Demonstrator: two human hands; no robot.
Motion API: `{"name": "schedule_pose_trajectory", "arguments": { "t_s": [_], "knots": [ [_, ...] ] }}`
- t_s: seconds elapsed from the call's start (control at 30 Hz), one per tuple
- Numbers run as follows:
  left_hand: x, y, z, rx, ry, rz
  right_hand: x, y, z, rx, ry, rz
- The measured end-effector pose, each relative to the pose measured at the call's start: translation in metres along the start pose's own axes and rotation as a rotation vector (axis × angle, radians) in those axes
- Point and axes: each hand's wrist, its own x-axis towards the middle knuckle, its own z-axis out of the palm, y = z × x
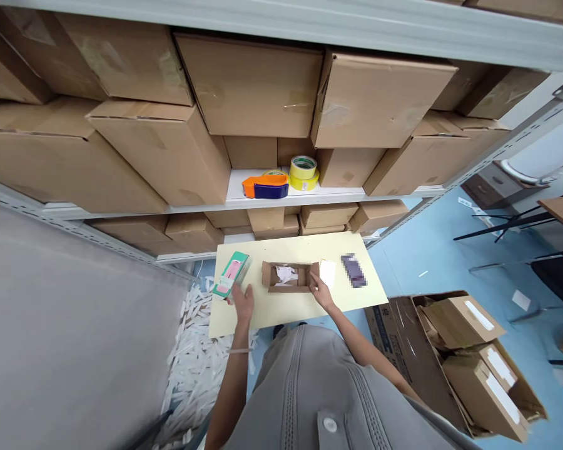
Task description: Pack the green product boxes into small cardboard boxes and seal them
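Observation:
A small open cardboard box (274, 288) sits mid-table with crumpled white paper (286, 274) inside. My right hand (322, 294) grips the right end of this box, fingers at its flap. On the left of the table is a green and pink package (232, 272), set at a slant. My left hand (244, 304) is at the package's lower right corner, slightly blurred, thumb spread away from the fingers. Whether the fingertips press on the package is hard to see. White paper (327, 273) lies just right of the cardboard box.
A pixelated dark object (354, 270) lies on the pale yellow table (300, 247). Behind, a shelf (237, 187) holds cardboard boxes, yellow tape rolls (304, 174) and an orange and purple tape dispenser (266, 185). White paper strips (201, 369) cover the left floor. A large carton (403, 331) with boxes stands right.

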Motion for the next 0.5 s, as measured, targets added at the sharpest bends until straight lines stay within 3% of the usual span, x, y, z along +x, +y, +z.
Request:
{"name": "schedule_pose_trajectory", "arguments": {
  "t_s": [0.1,0.2,0.33,0.5],
  "knots": [
    [-0.015,0.019,0.028,0.017,-0.200,-0.079,-0.003,0.000,0.001,-0.016,-0.022,-0.014],
    [-0.027,0.033,0.045,0.014,-0.342,-0.063,-0.004,0.000,0.001,-0.033,-0.042,-0.004],
    [-0.045,0.038,0.052,0.100,-0.362,-0.011,-0.005,-0.001,0.000,-0.039,-0.069,0.010],
    [-0.059,0.035,0.052,0.179,-0.321,-0.077,-0.008,-0.001,-0.002,-0.042,-0.094,-0.006]
  ]
}}
